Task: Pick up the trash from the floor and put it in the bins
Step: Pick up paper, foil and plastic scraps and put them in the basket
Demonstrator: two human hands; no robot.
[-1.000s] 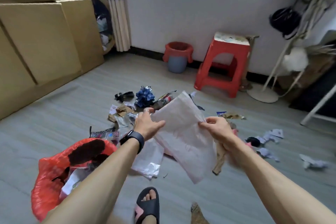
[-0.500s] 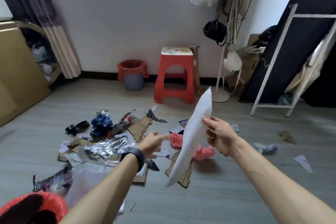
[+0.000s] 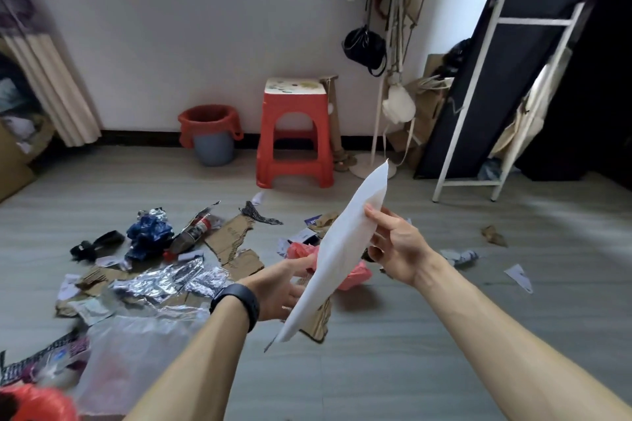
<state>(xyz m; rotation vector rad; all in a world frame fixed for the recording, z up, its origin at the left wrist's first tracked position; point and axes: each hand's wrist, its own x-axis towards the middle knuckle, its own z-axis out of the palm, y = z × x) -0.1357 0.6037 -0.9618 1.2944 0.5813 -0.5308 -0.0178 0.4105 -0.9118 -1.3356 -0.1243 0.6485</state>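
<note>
Sheet: the white sheet (image 3: pixel 342 249) is up in the air, off the floor (image 3: pixel 376 369), over the trash pile (image 3: pixel 178 284).
Long way: its long side runs slanted. The low end is near and left. The high tip is far and right, pointing up.
R hand: the R hand (image 3: pixel 396 246) sits on the right side of the sheet, by the upper part. Its fingers (image 3: pixel 374 214) are bent round the right edge and pinch it. This hand carries the sheet.
L hand: the L hand (image 3: pixel 277 287) is lower, on the left side, by the lower half. Its fingers are stretched out flat twd the sheet and hold nothing. The tips go behind the sheet, so touching or not can't be told.
Bins: the red-bag bin (image 3: pixel 37 403) is near and left, at the pic's corner. The grey bin (image 3: pixel 208 143) w/ a red liner is far off by the wall, left of the red stool (image 3: pixel 294 133).
Nearer hand: prob. the L hand, as the low end is just beside it and the near bin is on its side.
Next: prob. the L hand takes the low end, then the sheet swings left and down to the near bin.
</note>
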